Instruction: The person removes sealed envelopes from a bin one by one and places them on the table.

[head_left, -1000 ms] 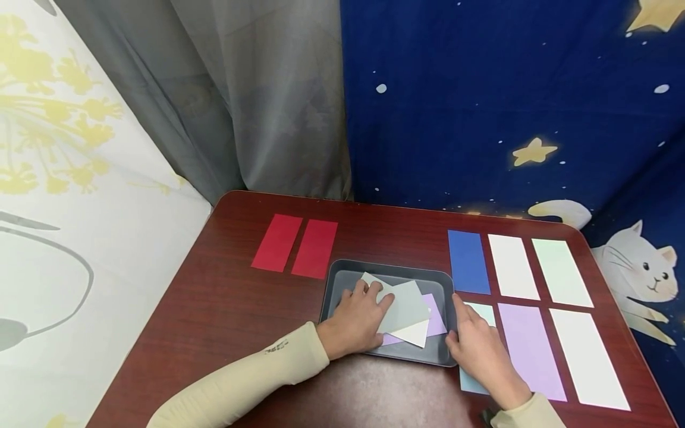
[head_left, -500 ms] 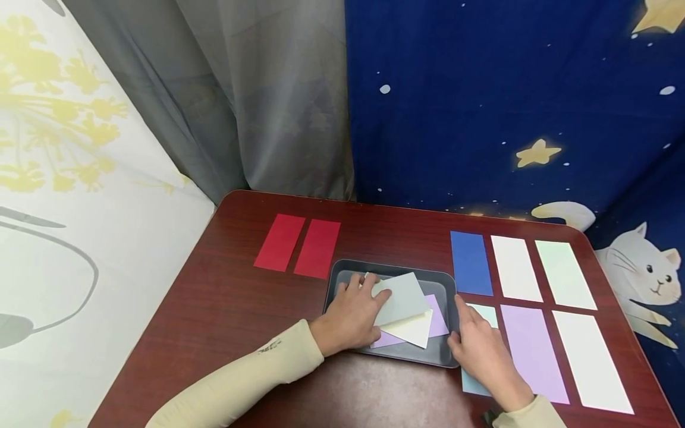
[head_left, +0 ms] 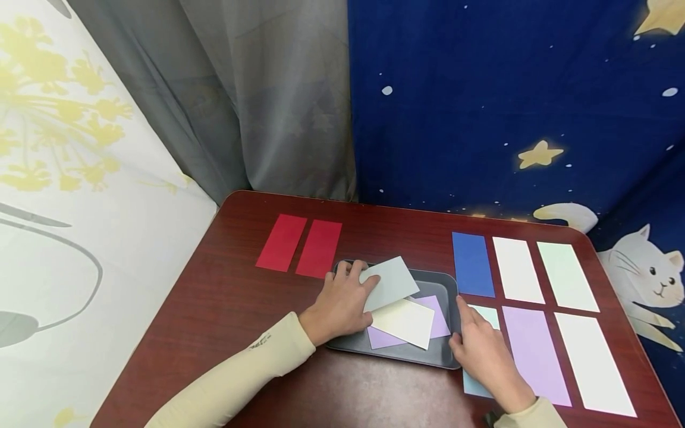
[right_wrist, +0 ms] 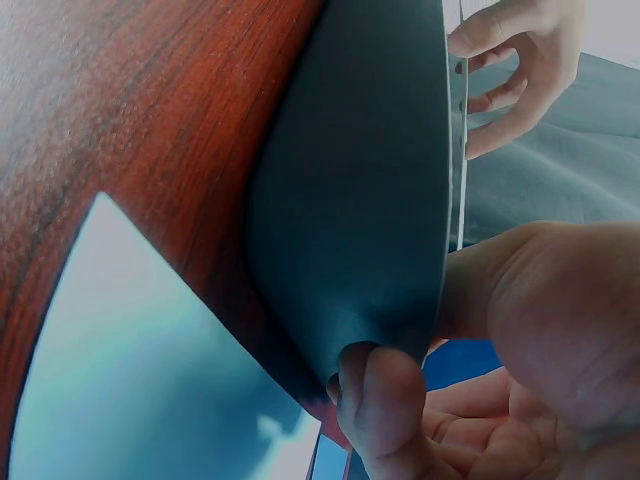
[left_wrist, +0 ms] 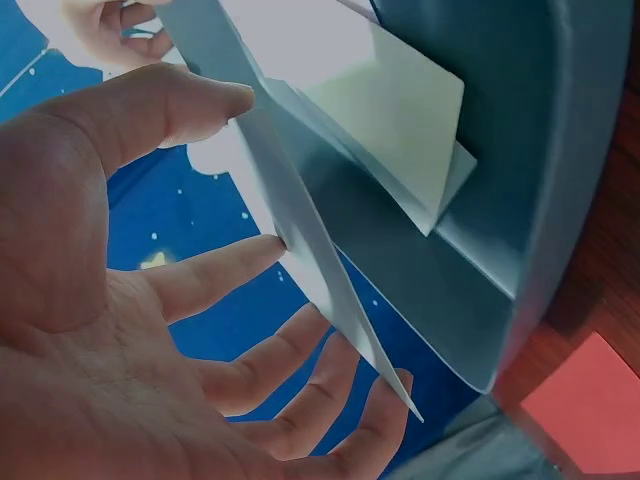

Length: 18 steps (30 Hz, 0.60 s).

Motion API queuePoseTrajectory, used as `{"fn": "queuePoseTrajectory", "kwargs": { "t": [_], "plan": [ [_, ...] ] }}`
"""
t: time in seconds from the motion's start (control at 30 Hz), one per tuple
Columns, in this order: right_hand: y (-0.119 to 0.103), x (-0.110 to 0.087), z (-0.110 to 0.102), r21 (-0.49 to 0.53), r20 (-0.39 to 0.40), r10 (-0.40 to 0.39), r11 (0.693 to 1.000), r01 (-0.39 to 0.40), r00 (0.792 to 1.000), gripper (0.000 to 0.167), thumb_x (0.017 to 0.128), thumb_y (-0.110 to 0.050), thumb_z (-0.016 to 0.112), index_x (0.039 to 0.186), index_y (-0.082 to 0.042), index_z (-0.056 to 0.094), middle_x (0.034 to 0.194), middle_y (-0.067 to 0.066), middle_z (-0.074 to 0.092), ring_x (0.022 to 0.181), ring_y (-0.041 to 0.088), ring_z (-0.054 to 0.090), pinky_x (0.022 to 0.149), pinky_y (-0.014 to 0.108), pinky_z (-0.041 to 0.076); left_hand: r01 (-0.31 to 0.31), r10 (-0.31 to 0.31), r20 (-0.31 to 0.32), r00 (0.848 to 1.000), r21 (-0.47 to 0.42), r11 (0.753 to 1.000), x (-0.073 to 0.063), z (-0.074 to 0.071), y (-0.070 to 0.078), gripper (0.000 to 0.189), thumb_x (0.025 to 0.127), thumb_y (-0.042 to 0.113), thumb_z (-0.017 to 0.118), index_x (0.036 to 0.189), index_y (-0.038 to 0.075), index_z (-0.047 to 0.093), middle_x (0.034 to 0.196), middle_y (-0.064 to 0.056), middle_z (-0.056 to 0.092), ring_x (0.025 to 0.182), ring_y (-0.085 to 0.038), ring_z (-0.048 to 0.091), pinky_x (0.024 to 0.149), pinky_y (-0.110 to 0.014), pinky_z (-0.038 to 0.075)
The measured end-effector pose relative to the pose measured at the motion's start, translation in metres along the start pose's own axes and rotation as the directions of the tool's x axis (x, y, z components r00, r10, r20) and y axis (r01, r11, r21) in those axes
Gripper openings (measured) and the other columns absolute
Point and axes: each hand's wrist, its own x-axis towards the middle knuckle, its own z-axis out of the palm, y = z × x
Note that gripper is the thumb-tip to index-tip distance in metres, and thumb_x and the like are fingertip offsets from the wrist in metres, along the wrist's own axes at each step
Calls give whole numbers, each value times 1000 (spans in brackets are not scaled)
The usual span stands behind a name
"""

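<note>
My left hand [head_left: 339,303] holds a pale grey card [head_left: 393,282] over the left part of a dark grey tray [head_left: 444,352]. In the left wrist view the thumb lies on one face of that card [left_wrist: 300,220] and the fingertips on the other; it stands tilted above the tray. Beneath it in the tray, a cream card [head_left: 407,324] lies across a lilac card [head_left: 441,315]. At the tray's right end my right hand [head_left: 484,359] grips the rim; the right wrist view shows its fingers curled against the tray's outer wall [right_wrist: 350,180].
Two red cards [head_left: 280,242] lie left behind the tray. To the right are two rows of cards: blue [head_left: 473,264], white [head_left: 518,269] and pale green [head_left: 568,276] behind; light blue [head_left: 476,381], partly under my right hand, lilac [head_left: 537,356] and white [head_left: 596,364] in front.
My left hand has lifted the grey card off the cream one and drawn it left and back, uncovering more of the cream card. My right hand has stayed at the tray's rim.
</note>
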Motion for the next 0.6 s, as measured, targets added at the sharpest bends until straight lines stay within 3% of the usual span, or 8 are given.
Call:
{"fn": "queuePoseTrajectory", "kwargs": {
  "t": [0.6],
  "plan": [
    [0,0,1,-9,-14,-14,1000,14,1000,73,82,5,80,148,21,51,134,42,64,98,52,74,74,62,61,42,-44,-31,999,-67,997,1,-2,-21,70,83,32,88,147,13,69,146,-20,56,124,-41,55,83,-52,55]
  ]
}}
